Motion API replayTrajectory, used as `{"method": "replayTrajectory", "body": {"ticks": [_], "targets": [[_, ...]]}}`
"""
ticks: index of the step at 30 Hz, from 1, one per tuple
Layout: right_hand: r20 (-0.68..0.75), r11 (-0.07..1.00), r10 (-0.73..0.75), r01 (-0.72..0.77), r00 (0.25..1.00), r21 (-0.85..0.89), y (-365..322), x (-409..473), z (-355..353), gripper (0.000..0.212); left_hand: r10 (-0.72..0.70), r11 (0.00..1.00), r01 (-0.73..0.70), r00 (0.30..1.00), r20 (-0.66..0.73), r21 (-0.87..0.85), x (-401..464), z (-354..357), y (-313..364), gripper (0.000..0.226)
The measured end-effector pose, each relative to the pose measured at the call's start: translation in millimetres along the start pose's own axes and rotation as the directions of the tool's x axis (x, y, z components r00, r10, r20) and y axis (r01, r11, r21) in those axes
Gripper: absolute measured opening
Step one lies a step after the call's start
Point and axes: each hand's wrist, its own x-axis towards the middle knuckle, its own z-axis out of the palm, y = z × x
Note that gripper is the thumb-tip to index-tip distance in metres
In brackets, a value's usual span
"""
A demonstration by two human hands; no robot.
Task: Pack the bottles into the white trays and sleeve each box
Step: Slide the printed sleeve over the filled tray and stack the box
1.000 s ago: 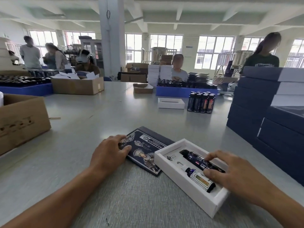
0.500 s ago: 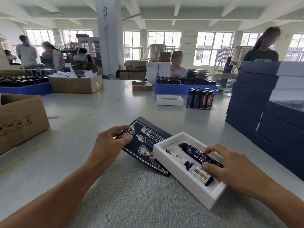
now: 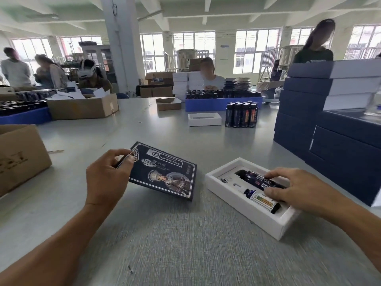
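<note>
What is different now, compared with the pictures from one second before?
The left hand now pinches the dark printed sleeve at its corner and has tilted it up and away from the white tray. The right hand still rests on both bottles.

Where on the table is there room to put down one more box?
Bare table lies in front, between both arms. More lies past the printed sleeve, before the empty white tray and standing bottles. The right side is crowded by stacked blue boxes.
</note>
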Motion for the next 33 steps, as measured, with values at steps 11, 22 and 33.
{"method": "replayTrajectory", "body": {"ticks": [11, 22, 33], "targets": [[-0.044, 0.993, -0.047, 0.051, 0.998, 0.105, -4.9, -1.4, 6.6, 0.033, -0.189, 0.981, 0.195, 0.969, 0.16, -0.022, 8.2, 4.0, -22.5, 0.034], [0.173, 0.968, -0.219, 0.191, 0.96, 0.164, -13.8, -11.8, 7.0, 0.025, -0.194, 0.968, 0.224, 0.954, 0.229, -0.113, -1.2, 8.3, -14.2, 0.036], [0.187, 0.953, -0.252, 0.209, 0.95, 0.221, -16.8, -17.3, 2.6, 0.031, -0.167, 0.983, 0.139, 0.946, 0.277, 0.12, -3.5, 11.2, -10.9, 0.032]]}}
